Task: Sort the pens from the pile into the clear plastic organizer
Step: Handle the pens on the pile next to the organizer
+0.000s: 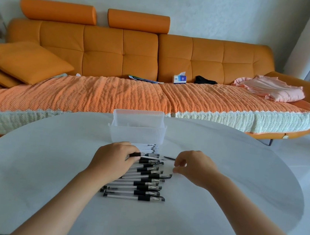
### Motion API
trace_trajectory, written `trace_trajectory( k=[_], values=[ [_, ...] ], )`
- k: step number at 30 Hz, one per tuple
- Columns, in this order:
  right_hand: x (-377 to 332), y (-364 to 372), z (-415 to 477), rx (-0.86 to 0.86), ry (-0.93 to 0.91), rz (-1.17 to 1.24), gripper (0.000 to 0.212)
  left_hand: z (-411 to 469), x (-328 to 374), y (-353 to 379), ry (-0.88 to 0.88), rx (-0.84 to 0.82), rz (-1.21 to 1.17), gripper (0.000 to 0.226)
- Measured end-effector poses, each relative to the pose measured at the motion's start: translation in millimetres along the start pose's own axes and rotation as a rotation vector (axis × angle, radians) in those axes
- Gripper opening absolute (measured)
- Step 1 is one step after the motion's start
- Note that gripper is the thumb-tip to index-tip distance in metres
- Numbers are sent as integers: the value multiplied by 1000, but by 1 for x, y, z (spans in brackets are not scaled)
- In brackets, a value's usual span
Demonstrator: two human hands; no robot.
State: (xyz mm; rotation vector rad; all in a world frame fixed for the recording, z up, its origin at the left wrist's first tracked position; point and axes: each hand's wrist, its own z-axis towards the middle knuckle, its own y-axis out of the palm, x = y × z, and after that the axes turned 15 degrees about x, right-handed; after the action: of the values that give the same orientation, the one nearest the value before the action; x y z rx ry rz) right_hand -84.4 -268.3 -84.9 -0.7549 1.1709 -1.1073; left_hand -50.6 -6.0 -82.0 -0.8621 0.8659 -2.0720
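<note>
Early stage: organizer [138,127] at far edge of tabletop [29,161], no pens visible inside. Pile of pens [143,181] mid-tabletop, approx. all left to sort. Left hand [114,159] fingers clamped on one pen [135,154]. Right hand [194,169] fingers curled; can't tell if holding anything.

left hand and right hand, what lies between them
Head view: the top of the pile of clear black-capped pens, plus one loose thin black pen.

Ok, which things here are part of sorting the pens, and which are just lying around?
For the job: pile of pens, clear plastic organizer, pen held by the left hand.
Just lying about: tissue box, pink garment, black cloth, booklets, all on the sofa.
</note>
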Motion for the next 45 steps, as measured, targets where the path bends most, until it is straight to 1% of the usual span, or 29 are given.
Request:
trace_trajectory(
  k=[3, 5, 7, 9, 11, 13, 17, 19, 22, 24, 25, 29, 31, 34, 37, 39, 41, 43, 45],
  values=[
    [0, 1, 0, -17, -25, -21, 13, 0, 4, 3, 19, -20, -5, 17],
    [-1, -2, 0, 15, -63, -39, 14, -1, 5, 4, 24, -27, -17, 18],
    [-6, -9, -2, 83, -96, 22, 19, -2, 6, 6, 31, -23, -33, 17],
    [-17, -17, -7, 108, -150, 116, 23, -4, 7, 5, 37, -9, -60, 16],
    [-29, -21, -12, 83, -208, 166, 21, -7, 8, 4, 47, 1, -91, 16],
    [-38, -20, -19, 57, -234, 153, 15, -12, 8, 1, 46, -11, -131, 16],
    [-45, -18, -34, -24, -228, 122, 11, -24, 7, -10, 75, -105, -159, 21],
    [-48, -19, -43, -76, -252, 118, 9, -29, 3, -19, 53, -122, -177, 22],
    [-55, -19, -57, -136, -303, 114, 7, -36, -7, -28, 49, -104, -149, 23],
    [-59, -16, -64, -129, -334, 87, 7, -42, -8, -30, 82, -116, -111, 24],
    [-61, -14, -65, -121, -346, 71, 7, -46, -7, -30, 97, -124, -98, 27],
    [-66, -5, -64, -98, -393, 6, 9, -55, -1, -24, 177, -154, -45, 54],
    [-67, -2, -60, -84, -391, -8, 10, -56, -1, -21, 202, -152, -23, 59],
    [-68, -1, -51, -116, -365, 4, 15, -56, -3, -16, 210, -144, -2, 57],
    [-65, -4, -34, -130, -280, 113, 16, -52, -6, -12, 178, -157, -1, 60],
    [-60, -5, -16, -62, -221, 154, 13, -49, -7, -10, 164, -174, -9, 62],
    [-53, -1, 1, 33, -183, 124, 12, -46, -8, -8, 156, -194, -9, 65],
    [-50, 5, 16, 88, -166, 86, 15, -44, -10, -6, 155, -214, -1, 66],
    [-49, 14, 29, 97, -174, 21, 21, -41, -10, -4, 155, -232, 0, 67]
  ],
)
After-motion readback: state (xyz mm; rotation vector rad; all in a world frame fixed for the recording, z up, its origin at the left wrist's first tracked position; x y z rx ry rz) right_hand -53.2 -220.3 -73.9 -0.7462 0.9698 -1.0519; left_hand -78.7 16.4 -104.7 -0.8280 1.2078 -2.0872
